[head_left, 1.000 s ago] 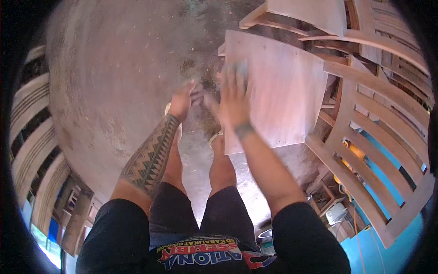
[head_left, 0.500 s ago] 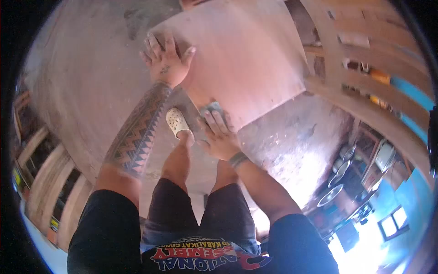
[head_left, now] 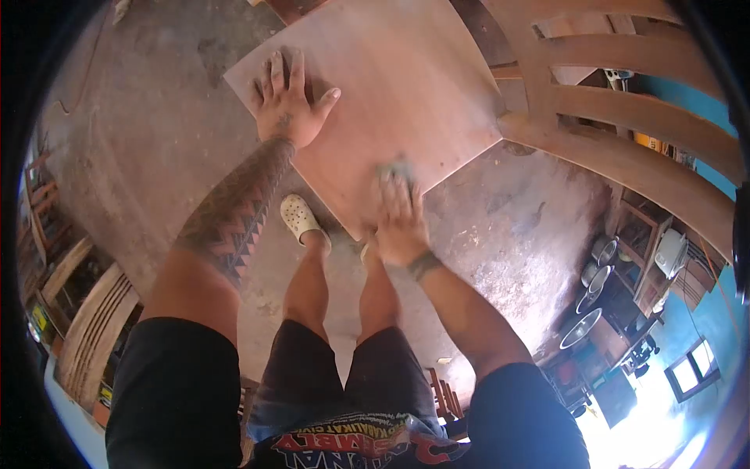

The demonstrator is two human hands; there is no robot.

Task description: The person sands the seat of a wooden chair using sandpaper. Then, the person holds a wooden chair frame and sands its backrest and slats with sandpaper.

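A flat, square wooden seat (head_left: 398, 86) lies before me, part of a chair with a slatted back. My left hand (head_left: 291, 105) rests on its left edge with the fingers spread. Near the closest corner of the seat, my right hand (head_left: 401, 223) presses a small greenish-grey pad (head_left: 393, 169) flat against the wood. The pad shows just beyond the fingertips, slightly blurred.
The chair's slatted back (head_left: 633, 109) stands at the right. Metal basins (head_left: 580, 328) and a white container (head_left: 670, 253) are at the lower right. More slatted wood (head_left: 90, 332) stands at the lower left. A cream clog (head_left: 300, 217) is on the concrete floor.
My left hand has come from above the floor onto the seat's left edge. My right hand went down to the near corner with the pad, then slightly right. The view has turned toward the basins.
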